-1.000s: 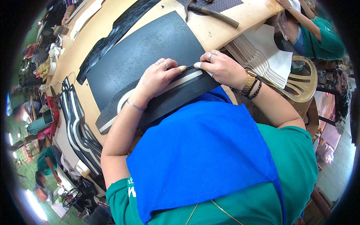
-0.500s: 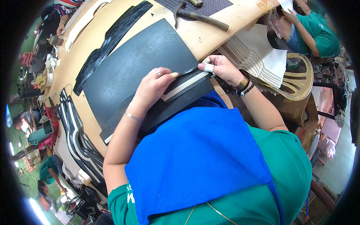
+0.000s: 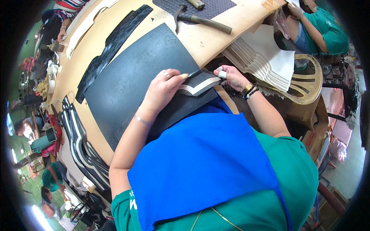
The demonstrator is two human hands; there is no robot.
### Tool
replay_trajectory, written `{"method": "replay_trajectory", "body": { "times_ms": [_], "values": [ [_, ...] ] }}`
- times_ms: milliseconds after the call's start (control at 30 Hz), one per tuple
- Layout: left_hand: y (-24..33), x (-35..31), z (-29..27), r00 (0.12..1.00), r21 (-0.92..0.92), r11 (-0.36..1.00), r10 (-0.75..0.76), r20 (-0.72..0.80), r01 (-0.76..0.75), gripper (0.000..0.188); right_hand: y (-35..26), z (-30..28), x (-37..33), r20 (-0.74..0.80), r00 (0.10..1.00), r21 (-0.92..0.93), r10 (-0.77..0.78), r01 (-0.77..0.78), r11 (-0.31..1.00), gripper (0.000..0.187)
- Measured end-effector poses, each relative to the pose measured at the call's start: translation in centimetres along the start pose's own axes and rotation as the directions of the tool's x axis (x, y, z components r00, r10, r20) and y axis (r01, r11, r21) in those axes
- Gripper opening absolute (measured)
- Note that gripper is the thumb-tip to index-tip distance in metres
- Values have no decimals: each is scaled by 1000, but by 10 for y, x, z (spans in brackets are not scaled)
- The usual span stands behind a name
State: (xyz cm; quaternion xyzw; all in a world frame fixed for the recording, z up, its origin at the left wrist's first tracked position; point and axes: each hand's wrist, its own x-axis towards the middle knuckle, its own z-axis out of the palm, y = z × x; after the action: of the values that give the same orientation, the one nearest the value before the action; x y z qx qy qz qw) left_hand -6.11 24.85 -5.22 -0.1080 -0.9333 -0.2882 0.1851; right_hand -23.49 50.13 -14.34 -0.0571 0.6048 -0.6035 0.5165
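Note:
A dark flat board [image 3: 135, 81] lies on the table in front of me. Over its right edge is a narrow black strip with a cream band [image 3: 198, 87], bent in a shallow wave. My left hand [image 3: 165, 85] pinches the strip's thin black upper edge, thumb and fingers pressed together. At the strip's right end, my right hand [image 3: 233, 79] is closed on its tip, white tape wrapped round one finger. The fingertips hide the exact spots where they grip.
A long shiny black piece [image 3: 115, 46] lies beyond the board. A hammer [image 3: 206, 23] rests at the far side. Similar black-and-cream strips [image 3: 79, 134] are stacked at left. White sheets [image 3: 269, 57] lie on a chair [image 3: 310, 82] at right. Another person [image 3: 323, 32] sits at upper right.
The cream-banded strip was straight and now bends in a wave. My left hand has slid right along it, and my right hand has shifted slightly right and down.

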Motion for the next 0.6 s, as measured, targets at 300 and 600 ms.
{"method": "replay_trajectory", "body": {
  "times_ms": [300,600],
  "values": [
    [8,28,15,1000,9,1000,22,9,-22,16,44,-31,20,-74,997,5,24,-24,1000,32],
    [6,8,8,998,2,998,-61,-10,61,19,70,-46,33,-128,991,21,31,-29,999,25]
  ]
}}
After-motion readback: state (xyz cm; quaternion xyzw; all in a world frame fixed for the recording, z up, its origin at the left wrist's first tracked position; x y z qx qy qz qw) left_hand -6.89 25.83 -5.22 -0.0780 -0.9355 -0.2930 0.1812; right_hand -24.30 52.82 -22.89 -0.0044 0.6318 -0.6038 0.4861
